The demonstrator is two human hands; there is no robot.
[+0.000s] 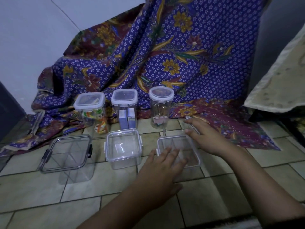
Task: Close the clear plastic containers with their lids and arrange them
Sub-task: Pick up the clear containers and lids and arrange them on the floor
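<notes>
Three low clear containers stand in a front row on the tiled floor. The left one (66, 154) has a lid with dark clips, and the middle one (123, 146) has a white-rimmed lid. A lid lies on the right one (175, 142). My left hand (161, 167) rests flat on that lid's near left part, fingers spread. My right hand (204, 136) touches the far right corner, fingers apart; whether it pinches a clip is unclear. Behind stand three tall lidded containers: a square one (90, 104) with colourful packets, a square one (124, 100) with blue boxes, and a round one (161, 96).
A purple flowered cloth (165, 55) hangs behind the containers and spreads over the floor. A pale cushion (277, 83) lies at the right, and a dark object (8, 113) stands at the left edge. Bare tiles (49, 195) stretch in front.
</notes>
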